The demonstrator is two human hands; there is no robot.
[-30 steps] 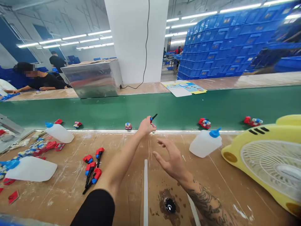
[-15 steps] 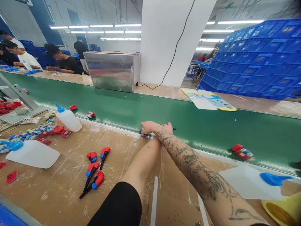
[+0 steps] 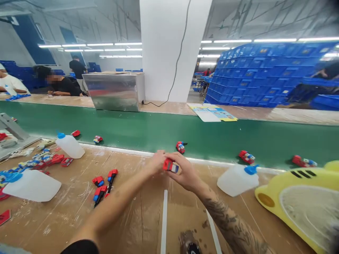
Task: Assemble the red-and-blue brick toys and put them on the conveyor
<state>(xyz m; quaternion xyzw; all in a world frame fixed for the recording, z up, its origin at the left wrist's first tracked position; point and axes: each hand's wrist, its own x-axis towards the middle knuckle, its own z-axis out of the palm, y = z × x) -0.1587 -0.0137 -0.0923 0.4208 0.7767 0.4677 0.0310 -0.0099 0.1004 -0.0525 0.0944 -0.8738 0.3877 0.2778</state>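
Observation:
My right hand [image 3: 184, 171] is closed around a small red, white and blue toy vehicle part [image 3: 168, 165], thumb below it and fingers above, over the near edge of the belt. Against the part's left side is my left hand [image 3: 158, 160], blurred; its fingers are mostly hidden, so their grip is unclear. Just beyond the hands, a similar toy part with a black rod [image 3: 180, 147] lies on the green conveyor belt [image 3: 148, 130]. On the cardboard bench to the left are several red and blue pieces with black rods [image 3: 111, 178].
White bottles with blue caps stand or lie left [image 3: 34, 186] and right [image 3: 237, 180]. A yellow cushion-like object [image 3: 268, 187] sits at far right. More toy parts [image 3: 246, 157] rest on the belt. Across it are a metal box [image 3: 113, 91], stacked blue crates [image 3: 246, 77] and co-workers.
My crossed arms have uncrossed and drawn back from the belt. The part with the black rod has been let go on the belt; my right hand brings another toy part nearer. The view has turned right.

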